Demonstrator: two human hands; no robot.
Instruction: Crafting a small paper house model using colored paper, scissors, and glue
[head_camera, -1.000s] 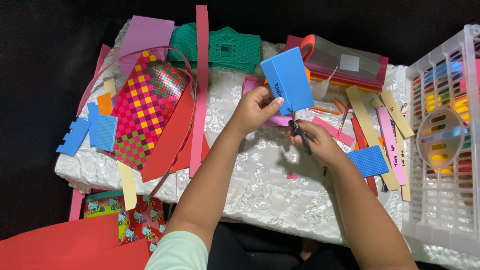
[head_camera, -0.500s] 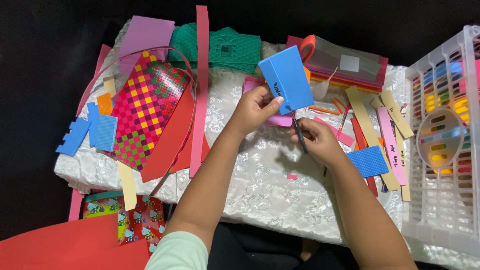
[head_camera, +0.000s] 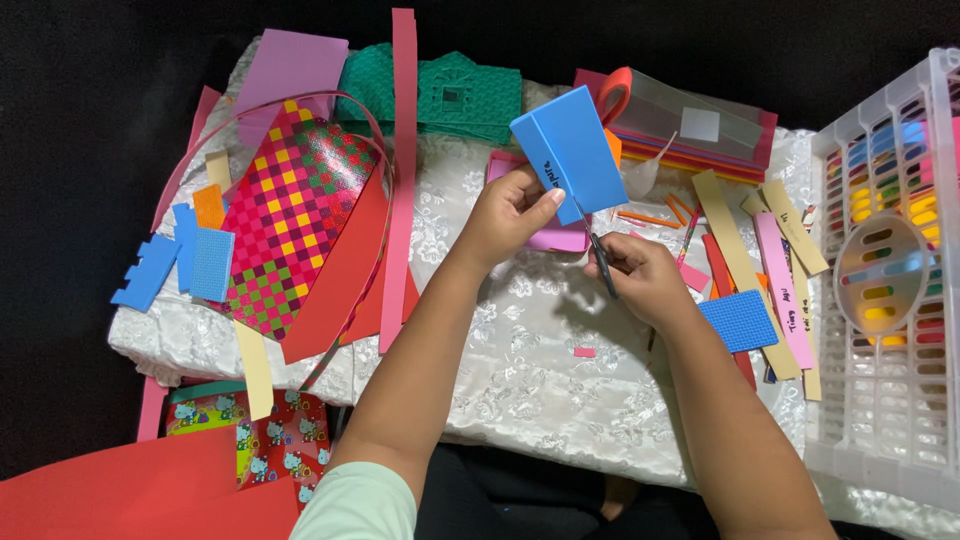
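My left hand (head_camera: 512, 214) holds up a folded blue foam sheet (head_camera: 572, 150) by its lower edge, above the white lace-covered table (head_camera: 520, 370). My right hand (head_camera: 642, 277) grips a pair of scissors (head_camera: 600, 255) whose blades point up into the bottom edge of the blue sheet. A pink sheet (head_camera: 556, 236) lies on the table just under both hands. A small pink scrap (head_camera: 584, 352) lies below my right hand.
A woven multicoloured mat (head_camera: 290, 210) and red foam sheets (head_camera: 345, 270) lie left. A long pink strip (head_camera: 402, 180) runs down the middle, a green mesh piece (head_camera: 450, 95) at the back. Paper strips (head_camera: 770, 260) and a blue square (head_camera: 738, 320) sit right, beside a white basket (head_camera: 880, 280).
My right hand has lifted slightly and brought the scissors up into the lower edge of the blue sheet. The left hand tilted the sheet a little.
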